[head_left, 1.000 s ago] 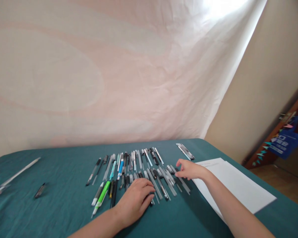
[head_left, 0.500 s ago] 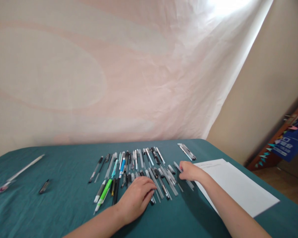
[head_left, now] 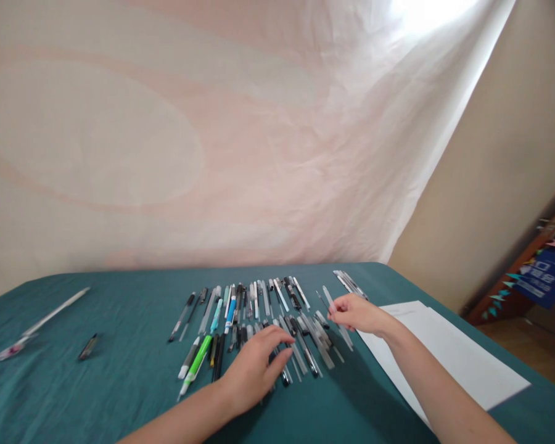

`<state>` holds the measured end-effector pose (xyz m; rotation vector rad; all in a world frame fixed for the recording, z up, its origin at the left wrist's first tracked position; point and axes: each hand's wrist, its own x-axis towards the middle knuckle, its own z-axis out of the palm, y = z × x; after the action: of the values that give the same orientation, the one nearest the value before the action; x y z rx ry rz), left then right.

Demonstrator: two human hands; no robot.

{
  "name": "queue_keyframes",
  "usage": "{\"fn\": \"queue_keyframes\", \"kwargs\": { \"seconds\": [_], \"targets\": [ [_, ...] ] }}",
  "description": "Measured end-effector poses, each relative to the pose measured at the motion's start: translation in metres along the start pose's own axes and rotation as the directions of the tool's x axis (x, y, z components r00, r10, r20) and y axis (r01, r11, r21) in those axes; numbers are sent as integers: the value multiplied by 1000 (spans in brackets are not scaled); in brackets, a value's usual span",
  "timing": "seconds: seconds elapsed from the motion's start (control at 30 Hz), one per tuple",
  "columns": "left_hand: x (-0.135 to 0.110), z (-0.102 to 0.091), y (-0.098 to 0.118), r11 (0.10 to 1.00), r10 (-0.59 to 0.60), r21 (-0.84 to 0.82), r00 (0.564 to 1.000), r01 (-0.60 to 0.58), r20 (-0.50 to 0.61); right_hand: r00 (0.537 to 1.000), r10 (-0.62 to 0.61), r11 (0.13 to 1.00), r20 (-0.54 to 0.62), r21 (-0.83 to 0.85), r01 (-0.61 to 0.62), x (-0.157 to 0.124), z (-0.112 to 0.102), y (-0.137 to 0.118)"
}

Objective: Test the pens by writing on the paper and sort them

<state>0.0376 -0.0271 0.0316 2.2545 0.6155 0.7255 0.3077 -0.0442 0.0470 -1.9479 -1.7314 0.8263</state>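
Note:
My right hand (head_left: 351, 312) pinches a translucent pen (head_left: 346, 338), its top sticking up past the fingers and its lower end slanting down right. A thin dark stick shows beside the fingertips; I cannot tell whether it is held too. My left hand (head_left: 259, 364) hovers over or rests on the front row of pens, thumb and fingers curved and apart. Around it lie several clear and black pens (head_left: 308, 356). Just left of it are black pens and a bright green pen (head_left: 198, 362). A back row holds more pens, among them a blue-and-white pen (head_left: 230, 313).
White paper sheets (head_left: 453, 351) lie under and right of my right forearm. A small group of pens (head_left: 350, 283) sits at the back right. On the left of the green tablecloth (head_left: 134, 357) are a short dark pen (head_left: 87, 347) and a long white stick-like thing (head_left: 55, 316).
My right hand has lifted slightly, and the translucent pen in it now stands a little steeper. The left hand's thumb and fingers have spread a bit. The view has shifted slightly.

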Motion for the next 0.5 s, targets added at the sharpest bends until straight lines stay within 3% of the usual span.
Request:
{"fn": "queue_keyframes", "kwargs": {
  "seconds": [0.1,0.2,0.27,0.37,0.5],
  "targets": [
    [7,1,5,946,-167,-282,986,160,1,991,-101,968,90,237,77,-11,1,-24],
    [19,5,12,752,-337,-579,939,316,76,970,-196,884,147,454,110,-20,9,-47],
    [27,8,17,627,-424,-679,898,382,114,964,-215,869,153,480,117,-24,17,-58],
    [38,14,22,498,-486,-784,868,371,103,953,-254,872,167,467,150,-28,30,-70],
    [44,19,21,381,-462,-878,882,290,91,940,-290,877,178,444,186,-30,38,-74]
  ]
}}
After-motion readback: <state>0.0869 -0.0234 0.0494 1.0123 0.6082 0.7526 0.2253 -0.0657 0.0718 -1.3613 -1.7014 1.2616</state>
